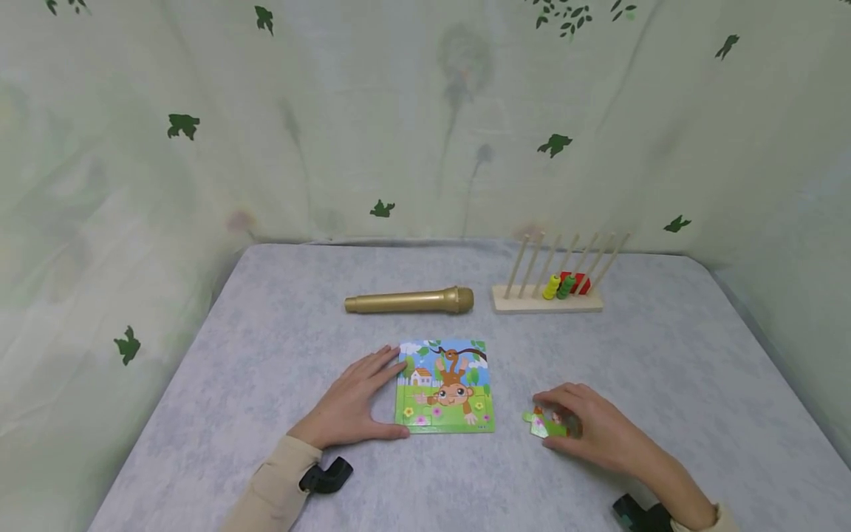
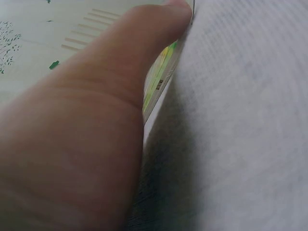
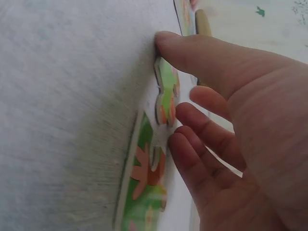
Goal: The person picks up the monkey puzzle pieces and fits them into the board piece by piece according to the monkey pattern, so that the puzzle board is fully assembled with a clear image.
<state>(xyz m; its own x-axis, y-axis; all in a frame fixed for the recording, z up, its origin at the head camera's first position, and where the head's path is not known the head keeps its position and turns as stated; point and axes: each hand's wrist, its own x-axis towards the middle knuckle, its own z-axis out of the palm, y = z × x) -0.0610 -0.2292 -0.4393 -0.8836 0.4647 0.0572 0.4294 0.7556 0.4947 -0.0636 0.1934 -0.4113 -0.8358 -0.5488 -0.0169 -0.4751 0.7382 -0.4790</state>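
A square jigsaw puzzle with a monkey picture lies flat in front of me. My left hand rests at its left side, fingers spread and fairly straight. The left thumb touches the lower left corner and the fingertips reach the upper left edge. To the right, my right hand bends its thumb and fingers around a green puzzle piece on the table, thumb at one end, fingertips at the other. Beside it, nearer the right wrist, is another puzzle piece with an orange hand shape, partly under the palm in the head view.
Behind the puzzle lies a gold toy microphone. A wooden peg rack with yellow, green and red pieces stands at the back right. A pale curtain with green leaf prints hangs behind the grey-covered table.
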